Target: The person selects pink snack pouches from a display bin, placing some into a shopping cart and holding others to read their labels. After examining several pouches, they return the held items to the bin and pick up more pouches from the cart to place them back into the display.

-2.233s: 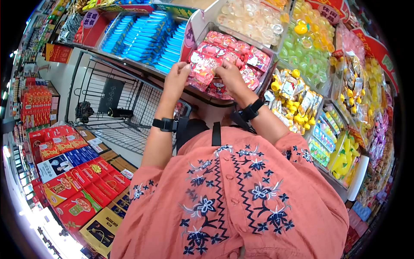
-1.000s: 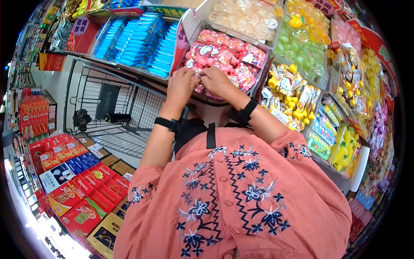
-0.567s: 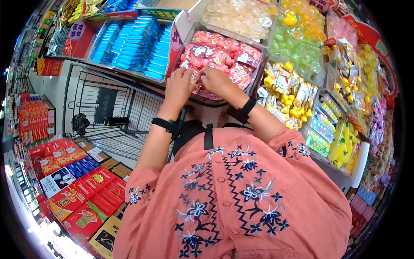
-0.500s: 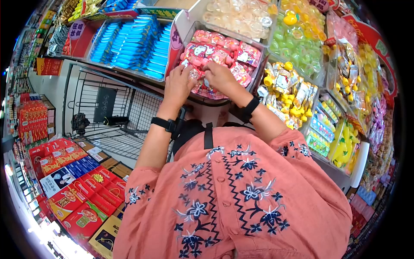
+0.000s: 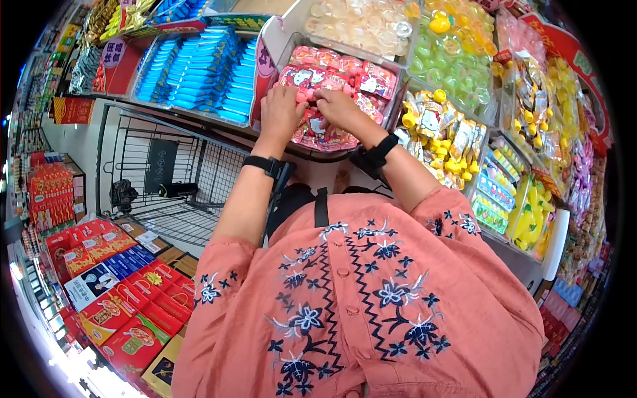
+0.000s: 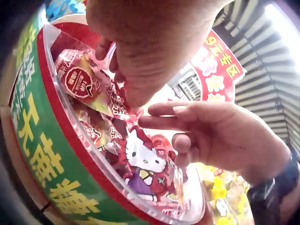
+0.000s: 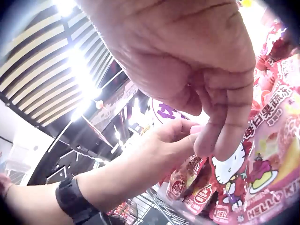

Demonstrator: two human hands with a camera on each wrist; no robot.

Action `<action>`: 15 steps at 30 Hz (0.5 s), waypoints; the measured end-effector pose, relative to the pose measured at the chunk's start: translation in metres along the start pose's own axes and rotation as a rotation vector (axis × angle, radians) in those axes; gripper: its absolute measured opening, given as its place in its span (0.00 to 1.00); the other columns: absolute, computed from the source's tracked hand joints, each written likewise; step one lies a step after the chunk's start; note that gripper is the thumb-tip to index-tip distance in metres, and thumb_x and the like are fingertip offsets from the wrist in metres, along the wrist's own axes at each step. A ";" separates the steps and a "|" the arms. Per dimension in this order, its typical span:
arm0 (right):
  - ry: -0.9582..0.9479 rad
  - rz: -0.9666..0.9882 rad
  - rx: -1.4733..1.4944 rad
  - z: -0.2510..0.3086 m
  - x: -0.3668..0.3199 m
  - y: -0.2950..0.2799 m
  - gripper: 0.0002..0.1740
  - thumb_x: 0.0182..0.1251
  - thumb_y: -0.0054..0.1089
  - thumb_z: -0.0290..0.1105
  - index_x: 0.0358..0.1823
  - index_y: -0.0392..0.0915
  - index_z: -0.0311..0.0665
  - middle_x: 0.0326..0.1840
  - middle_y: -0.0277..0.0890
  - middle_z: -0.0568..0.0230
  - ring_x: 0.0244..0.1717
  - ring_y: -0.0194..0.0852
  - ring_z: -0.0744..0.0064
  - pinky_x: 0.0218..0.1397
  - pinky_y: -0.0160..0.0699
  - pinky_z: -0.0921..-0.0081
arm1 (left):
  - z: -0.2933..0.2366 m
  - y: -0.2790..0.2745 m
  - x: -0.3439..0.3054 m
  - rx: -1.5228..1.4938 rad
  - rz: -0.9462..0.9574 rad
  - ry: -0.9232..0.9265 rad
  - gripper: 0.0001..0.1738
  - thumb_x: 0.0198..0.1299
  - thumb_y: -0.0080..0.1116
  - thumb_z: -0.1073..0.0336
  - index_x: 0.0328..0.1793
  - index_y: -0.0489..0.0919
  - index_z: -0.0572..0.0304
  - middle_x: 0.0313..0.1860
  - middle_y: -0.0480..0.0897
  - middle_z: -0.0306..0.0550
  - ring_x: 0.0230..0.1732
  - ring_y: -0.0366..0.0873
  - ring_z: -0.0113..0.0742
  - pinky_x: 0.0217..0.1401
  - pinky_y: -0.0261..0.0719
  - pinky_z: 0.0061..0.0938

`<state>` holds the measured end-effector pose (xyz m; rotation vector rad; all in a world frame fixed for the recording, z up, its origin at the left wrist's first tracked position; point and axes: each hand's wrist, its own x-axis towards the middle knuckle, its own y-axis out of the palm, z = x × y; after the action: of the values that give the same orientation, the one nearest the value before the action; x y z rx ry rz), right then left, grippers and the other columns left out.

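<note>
Pink and red Hello Kitty packets (image 5: 318, 132) (image 6: 145, 164) (image 7: 229, 168) fill a clear bin. Over the bin's near left part, the left hand (image 5: 280, 116) (image 6: 150, 47) (image 7: 154, 154) has its fingers curled over a pink packet (image 6: 79, 82). Close beside it, the right hand (image 5: 345, 114) (image 6: 220, 133) (image 7: 187, 70) has bent fingers and thumb at the edge of a packet. Both hands' fingertips nearly meet, and a pink cap shows between them in the head view. The fingers hide part of where they grip.
Blue packets (image 5: 199, 73) lie in the bin to the left, clear jelly cups (image 5: 358, 26) behind, yellow-capped pouches (image 5: 441, 139) to the right. A wire shopping cart (image 5: 179, 172) stands at the left, with red gift boxes (image 5: 126, 292) in front of it.
Both hands have moved slightly farther into the bin, away from the body. More of the packets nearest the body shows. Earlier, a pink packet was held up between the hands.
</note>
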<state>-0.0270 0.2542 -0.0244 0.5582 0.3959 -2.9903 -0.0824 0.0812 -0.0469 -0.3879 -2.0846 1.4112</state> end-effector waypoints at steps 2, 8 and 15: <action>0.013 0.017 0.014 -0.006 0.006 -0.003 0.23 0.73 0.40 0.31 0.65 0.72 0.31 0.43 0.83 0.51 0.28 0.88 0.62 0.26 0.87 0.68 | -0.005 -0.004 -0.003 0.032 0.052 0.096 0.23 0.51 0.73 0.59 0.53 0.80 0.52 0.51 0.80 0.46 0.56 0.76 0.49 0.54 0.74 0.46; 0.000 -0.024 0.052 -0.005 0.001 -0.011 0.23 0.73 0.40 0.31 0.64 0.73 0.31 0.44 0.82 0.52 0.30 0.88 0.63 0.27 0.87 0.69 | -0.015 -0.001 -0.020 0.014 0.008 0.067 0.29 0.51 0.74 0.59 0.59 0.78 0.52 0.56 0.78 0.46 0.59 0.75 0.48 0.60 0.72 0.45; -0.043 -0.102 0.042 -0.008 -0.017 -0.011 0.17 0.72 0.41 0.29 0.54 0.77 0.32 0.37 0.81 0.57 0.32 0.85 0.68 0.32 0.85 0.70 | -0.005 -0.015 -0.037 0.086 0.082 0.014 0.35 0.55 0.72 0.59 0.70 0.74 0.55 0.65 0.75 0.56 0.68 0.72 0.54 0.67 0.70 0.49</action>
<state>-0.0100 0.2671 -0.0235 0.4907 0.3703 -3.1087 -0.0488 0.0590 -0.0432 -0.4511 -2.0095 1.5351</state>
